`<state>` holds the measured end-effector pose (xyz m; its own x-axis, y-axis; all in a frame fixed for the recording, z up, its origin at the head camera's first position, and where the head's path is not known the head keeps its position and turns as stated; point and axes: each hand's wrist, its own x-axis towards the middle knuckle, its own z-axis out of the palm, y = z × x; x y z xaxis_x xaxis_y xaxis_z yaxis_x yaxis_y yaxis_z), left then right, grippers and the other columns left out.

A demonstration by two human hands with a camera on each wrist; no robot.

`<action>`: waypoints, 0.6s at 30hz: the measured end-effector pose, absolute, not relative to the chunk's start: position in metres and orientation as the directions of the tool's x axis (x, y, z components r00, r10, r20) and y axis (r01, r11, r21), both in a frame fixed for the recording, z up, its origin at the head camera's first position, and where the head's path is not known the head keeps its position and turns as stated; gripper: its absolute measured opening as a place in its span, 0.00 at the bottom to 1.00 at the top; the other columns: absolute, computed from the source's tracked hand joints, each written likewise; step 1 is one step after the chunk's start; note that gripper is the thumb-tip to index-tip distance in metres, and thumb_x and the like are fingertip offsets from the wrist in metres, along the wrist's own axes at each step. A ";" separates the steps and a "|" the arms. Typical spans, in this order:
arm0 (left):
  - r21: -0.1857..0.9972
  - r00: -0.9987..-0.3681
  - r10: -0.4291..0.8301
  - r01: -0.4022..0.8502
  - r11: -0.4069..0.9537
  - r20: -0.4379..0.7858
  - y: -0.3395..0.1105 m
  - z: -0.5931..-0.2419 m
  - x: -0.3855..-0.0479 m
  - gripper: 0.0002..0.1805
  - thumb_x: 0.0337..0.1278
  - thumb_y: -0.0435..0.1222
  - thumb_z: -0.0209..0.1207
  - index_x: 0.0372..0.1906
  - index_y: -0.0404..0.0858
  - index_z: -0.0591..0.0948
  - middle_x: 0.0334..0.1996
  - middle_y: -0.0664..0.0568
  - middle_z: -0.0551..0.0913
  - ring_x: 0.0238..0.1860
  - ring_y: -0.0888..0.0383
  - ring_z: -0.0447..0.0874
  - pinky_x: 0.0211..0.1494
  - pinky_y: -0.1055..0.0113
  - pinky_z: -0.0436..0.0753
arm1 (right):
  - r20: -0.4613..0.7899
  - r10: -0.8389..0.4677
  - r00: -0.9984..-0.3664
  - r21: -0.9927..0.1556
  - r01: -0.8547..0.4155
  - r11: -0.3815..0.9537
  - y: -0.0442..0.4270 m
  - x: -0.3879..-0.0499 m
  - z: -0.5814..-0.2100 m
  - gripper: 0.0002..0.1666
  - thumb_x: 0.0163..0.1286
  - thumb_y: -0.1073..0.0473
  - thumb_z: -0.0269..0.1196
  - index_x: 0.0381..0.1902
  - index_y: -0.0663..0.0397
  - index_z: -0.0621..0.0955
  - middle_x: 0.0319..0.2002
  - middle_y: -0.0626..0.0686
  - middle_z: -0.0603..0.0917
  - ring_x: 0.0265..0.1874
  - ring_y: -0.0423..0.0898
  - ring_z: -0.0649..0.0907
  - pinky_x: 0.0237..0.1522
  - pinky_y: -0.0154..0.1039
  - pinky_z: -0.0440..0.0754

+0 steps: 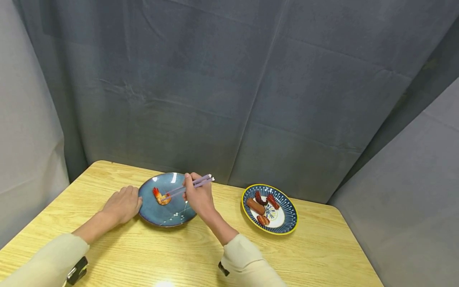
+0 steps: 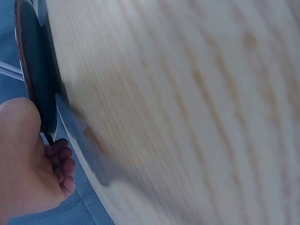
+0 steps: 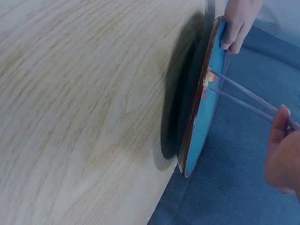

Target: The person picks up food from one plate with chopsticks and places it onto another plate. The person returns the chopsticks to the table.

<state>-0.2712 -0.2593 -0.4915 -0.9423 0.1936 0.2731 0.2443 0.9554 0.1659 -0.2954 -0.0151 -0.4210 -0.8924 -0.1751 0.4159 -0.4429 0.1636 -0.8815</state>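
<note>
My left hand (image 1: 123, 205) holds the left rim of a blue plate (image 1: 150, 211), with the thumb at the rim and the fingers curled beneath, as the left wrist view shows. On that plate lies a curled orange-red shrimp (image 1: 157, 194). My right hand (image 1: 199, 197) holds a pair of lilac chopsticks (image 1: 203, 180) above the plate's right side. Their tips are at the shrimp, slightly spread in the right wrist view; whether they grip it I cannot tell. The plate's edge (image 3: 188, 140) and the chopsticks (image 3: 244, 107) also show there.
To the right stands a yellow-rimmed patterned plate (image 1: 292, 219) holding a sausage (image 1: 255, 206) and several reddish-brown food pieces. Both plates are on a light wooden table (image 1: 172, 255). A dark grey curtain (image 1: 215, 99) hangs behind, with paler cloth at both sides.
</note>
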 end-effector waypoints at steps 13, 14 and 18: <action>0.173 -0.948 0.186 0.234 0.957 0.256 -0.260 -0.490 -0.271 0.13 0.70 0.36 0.51 0.36 0.28 0.72 0.28 0.45 0.68 0.33 0.45 0.71 0.34 0.50 0.73 | 0.403 -0.199 -0.893 -0.889 -0.434 0.147 -0.027 -0.297 -0.428 0.19 0.77 0.61 0.54 0.27 0.67 0.79 0.13 0.52 0.77 0.11 0.42 0.79 0.16 0.36 0.78; 0.174 -0.948 0.185 0.234 0.957 0.257 -0.260 -0.490 -0.271 0.12 0.69 0.36 0.51 0.36 0.28 0.72 0.28 0.45 0.68 0.33 0.45 0.72 0.35 0.49 0.73 | 0.404 -0.196 -0.893 -0.889 -0.434 0.147 -0.028 -0.297 -0.428 0.19 0.77 0.61 0.55 0.26 0.67 0.79 0.13 0.52 0.77 0.11 0.42 0.79 0.15 0.36 0.78; 0.177 -0.948 0.186 0.236 0.956 0.257 -0.260 -0.491 -0.272 0.12 0.70 0.36 0.51 0.36 0.28 0.72 0.29 0.45 0.69 0.35 0.44 0.72 0.36 0.48 0.73 | 0.411 -0.181 -0.894 -0.887 -0.437 0.145 -0.031 -0.297 -0.430 0.19 0.77 0.62 0.54 0.26 0.68 0.79 0.13 0.54 0.77 0.10 0.41 0.78 0.15 0.35 0.77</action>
<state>-0.2719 -0.2603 -0.4911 -0.9482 0.1861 0.2573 0.2356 0.9556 0.1770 -0.2967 -0.0305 -0.4299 -0.8936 -0.1809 0.4108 -0.4374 0.1454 -0.8875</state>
